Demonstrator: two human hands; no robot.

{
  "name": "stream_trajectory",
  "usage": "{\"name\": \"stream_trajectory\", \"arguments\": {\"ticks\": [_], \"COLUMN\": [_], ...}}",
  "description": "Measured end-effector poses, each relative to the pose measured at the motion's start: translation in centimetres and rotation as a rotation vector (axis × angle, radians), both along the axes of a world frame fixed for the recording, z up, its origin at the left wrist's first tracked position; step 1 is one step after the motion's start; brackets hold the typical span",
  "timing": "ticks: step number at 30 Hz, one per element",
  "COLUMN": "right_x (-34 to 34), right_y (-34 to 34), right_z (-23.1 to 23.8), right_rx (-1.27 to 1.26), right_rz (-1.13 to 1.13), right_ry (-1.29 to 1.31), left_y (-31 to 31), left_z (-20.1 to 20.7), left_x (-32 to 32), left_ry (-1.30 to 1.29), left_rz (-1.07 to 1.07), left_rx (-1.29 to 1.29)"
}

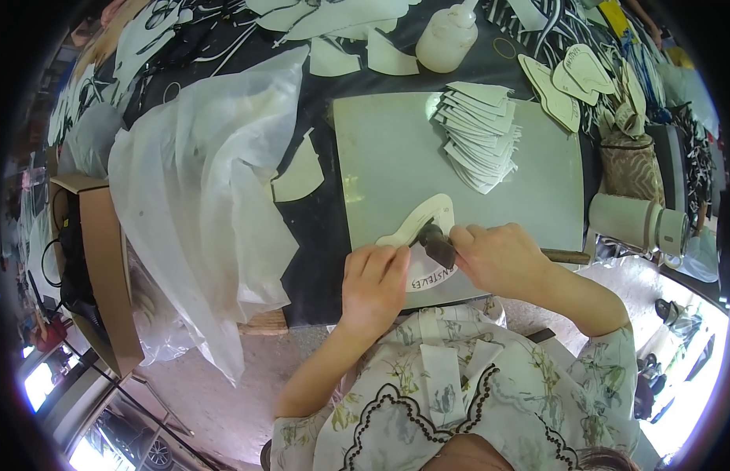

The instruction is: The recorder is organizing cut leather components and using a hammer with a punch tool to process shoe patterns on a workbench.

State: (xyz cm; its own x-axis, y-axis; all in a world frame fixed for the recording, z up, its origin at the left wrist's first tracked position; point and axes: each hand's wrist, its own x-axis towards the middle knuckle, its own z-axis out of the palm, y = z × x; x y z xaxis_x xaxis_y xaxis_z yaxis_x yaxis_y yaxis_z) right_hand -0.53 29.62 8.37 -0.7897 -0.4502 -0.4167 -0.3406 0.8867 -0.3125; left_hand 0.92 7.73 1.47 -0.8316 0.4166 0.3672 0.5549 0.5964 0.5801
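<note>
A curved, cream-coloured pattern piece (420,217) lies at the near edge of the grey board (388,149). Just below it sits a whiter rounded piece with dark lettering (429,275); whether the two are joined, I cannot tell. My left hand (374,284) is closed, its fingertips pressed on the left edge of these pieces. From the right, my right hand (498,255) is closed against a small dark object (437,247) over the hollow of the curve. The kind of this dark object is unclear, and my fingers partly hide it.
Farther back on the board is a fanned stack of white cut pieces (478,133). A squeeze bottle (447,38) and cream templates (565,82) stand beyond. Clear plastic sheeting (216,196) and a cardboard box (106,267) lie left; a pale tumbler (635,225) lies right.
</note>
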Motion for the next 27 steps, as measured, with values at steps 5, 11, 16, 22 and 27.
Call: {"name": "stream_trajectory", "arguments": {"ticks": [5,11,16,22,27], "right_x": [-1.2,-0.8,-0.2,-0.7,-1.2], "right_y": [-0.2,-1.0,-0.8,-1.0,-1.0], "right_z": [1.6,0.9,0.0,-0.1,-0.2], "right_rx": [-0.101,-0.024,-0.092,-0.017,-0.072], "right_rz": [0.010,0.073,0.023,0.073,0.140], "right_ry": [0.089,-0.009,0.073,-0.012,-0.024], "left_y": [-0.6,-0.9,-0.9,-1.5,-1.6], "left_z": [0.1,0.1,0.4,-0.3,-0.2], "left_x": [0.1,0.2,0.2,0.7,1.0], "left_ry": [0.157,0.184,0.168,0.148,0.143], "left_rz": [-0.141,-0.168,-0.167,-0.138,-0.130], "left_rx": [-0.108,-0.101,-0.094,-0.063,-0.065]}}
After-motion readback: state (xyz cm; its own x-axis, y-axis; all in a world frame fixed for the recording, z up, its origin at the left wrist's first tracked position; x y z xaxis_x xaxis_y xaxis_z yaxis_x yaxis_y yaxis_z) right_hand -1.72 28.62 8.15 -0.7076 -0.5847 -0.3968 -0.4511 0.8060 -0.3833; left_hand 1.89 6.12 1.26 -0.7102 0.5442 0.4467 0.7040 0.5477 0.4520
